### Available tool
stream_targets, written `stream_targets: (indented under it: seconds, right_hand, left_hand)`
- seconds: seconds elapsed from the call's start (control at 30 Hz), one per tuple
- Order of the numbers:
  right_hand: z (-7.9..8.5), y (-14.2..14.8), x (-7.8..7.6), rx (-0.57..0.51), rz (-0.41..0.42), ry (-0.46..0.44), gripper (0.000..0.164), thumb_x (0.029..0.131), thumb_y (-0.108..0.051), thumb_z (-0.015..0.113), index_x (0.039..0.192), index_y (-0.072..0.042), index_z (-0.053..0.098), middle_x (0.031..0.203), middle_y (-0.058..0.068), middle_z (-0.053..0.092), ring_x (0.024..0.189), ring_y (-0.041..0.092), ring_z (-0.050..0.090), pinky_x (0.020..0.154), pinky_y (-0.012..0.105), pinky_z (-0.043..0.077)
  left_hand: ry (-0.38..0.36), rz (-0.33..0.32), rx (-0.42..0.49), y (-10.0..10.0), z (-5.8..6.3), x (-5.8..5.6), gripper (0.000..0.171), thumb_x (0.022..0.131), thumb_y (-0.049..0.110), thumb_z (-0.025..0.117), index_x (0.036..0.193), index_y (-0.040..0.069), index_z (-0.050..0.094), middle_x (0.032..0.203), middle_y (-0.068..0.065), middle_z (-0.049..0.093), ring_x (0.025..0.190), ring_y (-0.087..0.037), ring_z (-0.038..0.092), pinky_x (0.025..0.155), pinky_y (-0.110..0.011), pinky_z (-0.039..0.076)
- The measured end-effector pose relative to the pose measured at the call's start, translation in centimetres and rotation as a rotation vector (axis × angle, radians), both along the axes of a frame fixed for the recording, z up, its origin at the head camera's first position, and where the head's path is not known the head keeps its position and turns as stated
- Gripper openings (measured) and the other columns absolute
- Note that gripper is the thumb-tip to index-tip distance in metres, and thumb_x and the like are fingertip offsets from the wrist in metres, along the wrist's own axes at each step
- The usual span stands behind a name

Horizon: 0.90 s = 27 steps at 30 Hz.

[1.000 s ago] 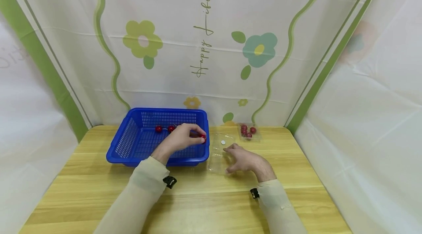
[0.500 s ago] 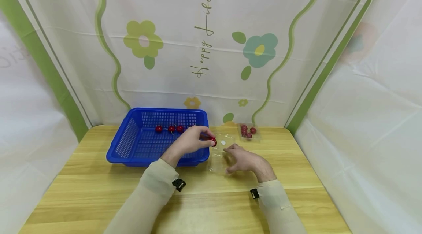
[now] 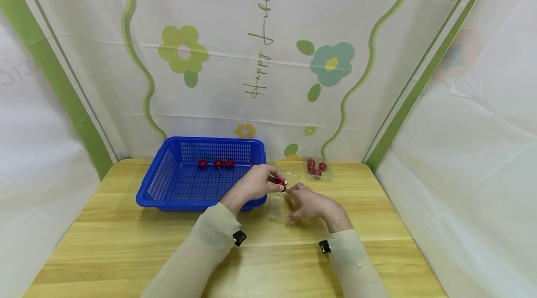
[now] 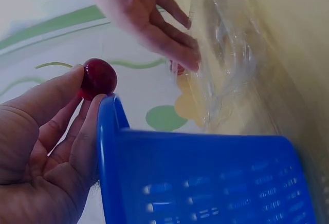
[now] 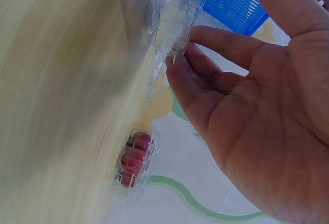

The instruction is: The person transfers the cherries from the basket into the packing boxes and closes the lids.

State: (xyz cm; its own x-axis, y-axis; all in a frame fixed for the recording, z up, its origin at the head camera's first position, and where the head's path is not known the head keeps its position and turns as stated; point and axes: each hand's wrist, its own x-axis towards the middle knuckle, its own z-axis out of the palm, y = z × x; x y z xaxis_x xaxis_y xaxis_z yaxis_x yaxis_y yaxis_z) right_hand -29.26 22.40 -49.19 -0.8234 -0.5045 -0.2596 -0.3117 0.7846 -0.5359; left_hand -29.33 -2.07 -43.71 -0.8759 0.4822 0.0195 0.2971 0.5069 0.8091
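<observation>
My left hand (image 3: 253, 183) pinches a dark red cherry (image 4: 98, 77) between thumb and fingers; its green stem shows in the left wrist view. The hand is past the right rim of a blue plastic basket (image 3: 157, 202), over an open clear plastic box (image 3: 274, 211). Inside the basket, three cherries (image 3: 218, 164) lie near the back. At the box's right side, my right hand (image 3: 312, 202) holds it, fingertips against its wall (image 5: 172, 21) and thumb toward the near end. The box's transparent walls make its contents hard to make out.
Behind my right hand stands a second clear box (image 3: 328, 176) with several red cherries (image 5: 134, 160) in it. Both boxes and the basket are on a wooden table (image 3: 260, 260). A printed white curtain (image 3: 226, 79) closes off the back and sides.
My left hand has carried the cherry rightward out of the basket, across its rim, to above the open clear box. The right hand has stayed in place at that box.
</observation>
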Motion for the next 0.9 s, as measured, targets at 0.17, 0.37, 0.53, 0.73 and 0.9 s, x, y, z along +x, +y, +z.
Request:
stream_targets:
  seconds: [0.17,0.37,0.53,0.73,0.9]
  right_hand:
    - [0.1,0.0,0.0,-0.003,-0.008,0.0,0.087,0.093,-0.025,0.102,0.164,0.005,0.061,0.161,0.022,0.061,0.149,0.039,0.063,0.131,0.064,0.053]
    - [0.2,0.0,0.1,-0.004,-0.026,-0.014,0.079,0.092,-0.028,0.103,0.154,0.004,0.066,0.153,0.019,0.063,0.139,0.034,0.066,0.127,0.062,0.057]
    - [0.1,0.0,0.1,-0.005,-0.014,-0.01,0.079,0.093,-0.027,0.103,0.156,0.003,0.066,0.156,0.019,0.063,0.143,0.036,0.065,0.128,0.062,0.056]
    - [0.2,0.0,0.1,0.002,0.001,-0.005,0.089,0.093,-0.024,0.102,0.166,0.004,0.059,0.162,0.022,0.061,0.148,0.039,0.063,0.129,0.063,0.055]
    - [0.3,0.0,0.1,0.0,0.002,-0.01,0.095,0.093,-0.024,0.102,0.171,0.003,0.055,0.163,0.023,0.059,0.146,0.038,0.063,0.129,0.064,0.055]
  left_hand:
    - [0.017,-0.02,-0.043,1.4,-0.5,-0.2,0.01,0.108,0.009,0.086,0.117,0.007,0.086,0.121,-0.009,0.087,0.121,-0.027,0.086,0.1,-0.037,0.073]
    - [0.008,-0.037,-0.079,2.1,-0.7,-0.2,0.008,0.107,0.008,0.086,0.115,0.008,0.086,0.121,-0.01,0.088,0.117,-0.028,0.086,0.098,-0.038,0.072]
    - [0.022,-0.037,-0.101,1.7,-0.7,-0.3,0.005,0.107,0.01,0.087,0.112,0.012,0.086,0.119,-0.008,0.088,0.114,-0.026,0.086,0.099,-0.039,0.072]
    - [0.044,-0.03,-0.127,0.9,-0.4,-0.2,0.006,0.106,0.008,0.087,0.111,0.009,0.084,0.12,-0.009,0.088,0.115,-0.028,0.086,0.102,-0.042,0.072]
    - [0.068,-0.011,-0.199,0.5,-0.2,-0.4,0.006,0.105,0.007,0.088,0.107,0.007,0.083,0.116,-0.009,0.087,0.11,-0.024,0.084,0.103,-0.042,0.071]
